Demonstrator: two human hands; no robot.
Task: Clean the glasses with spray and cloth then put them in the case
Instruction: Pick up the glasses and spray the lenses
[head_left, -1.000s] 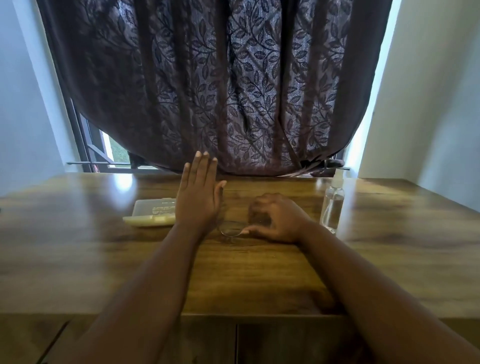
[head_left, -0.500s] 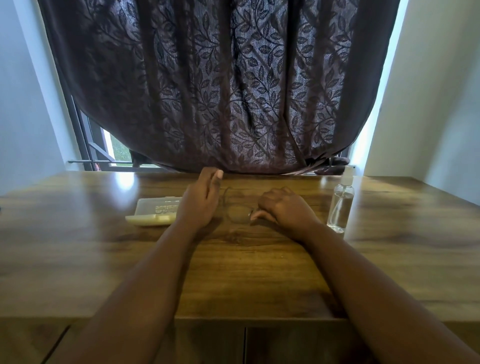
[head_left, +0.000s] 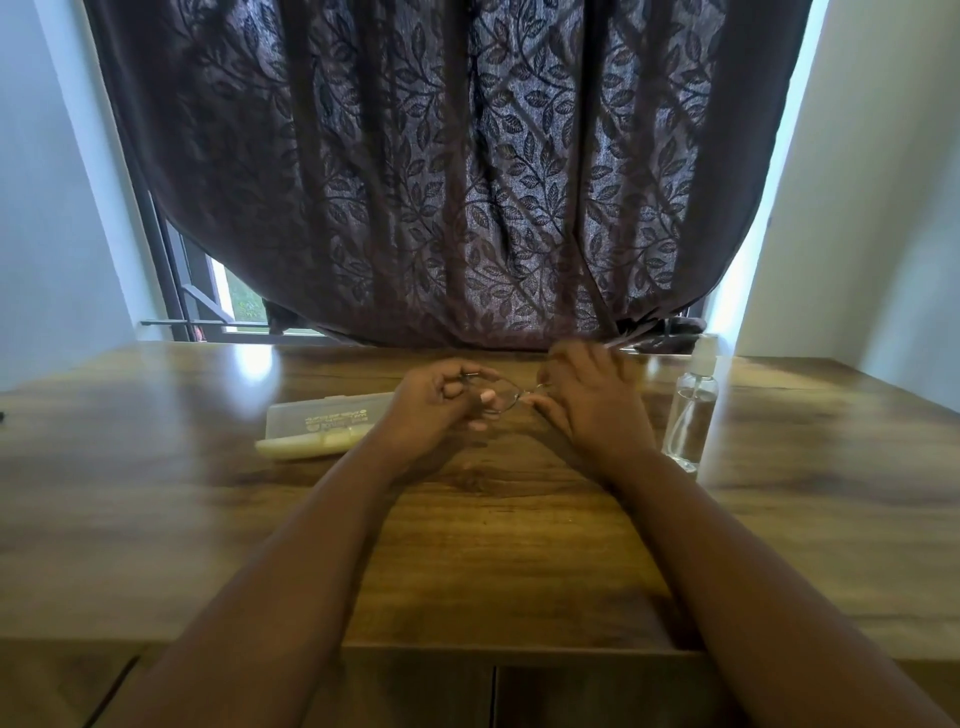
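Observation:
Thin wire-framed glasses (head_left: 506, 397) are held just above the wooden table (head_left: 208, 499) between both hands. My left hand (head_left: 434, 410) curls around the left side of the frame. My right hand (head_left: 592, 402) pinches the right side, its fingers partly blurred. A translucent glasses case (head_left: 327, 415) lies shut on the table left of my left hand, with a pale yellow cloth (head_left: 306, 446) folded along its near edge. A clear spray bottle (head_left: 693, 410) with a white nozzle stands upright just right of my right hand.
A dark leaf-patterned curtain (head_left: 447, 171) hangs behind the table's far edge, over a window with bars showing at the left (head_left: 176, 291). White walls flank both sides. The table's front edge runs below my forearms.
My left hand went from flat and raised to curled around the glasses. Both hands have lifted the glasses off the table, and the right hand has shifted slightly right.

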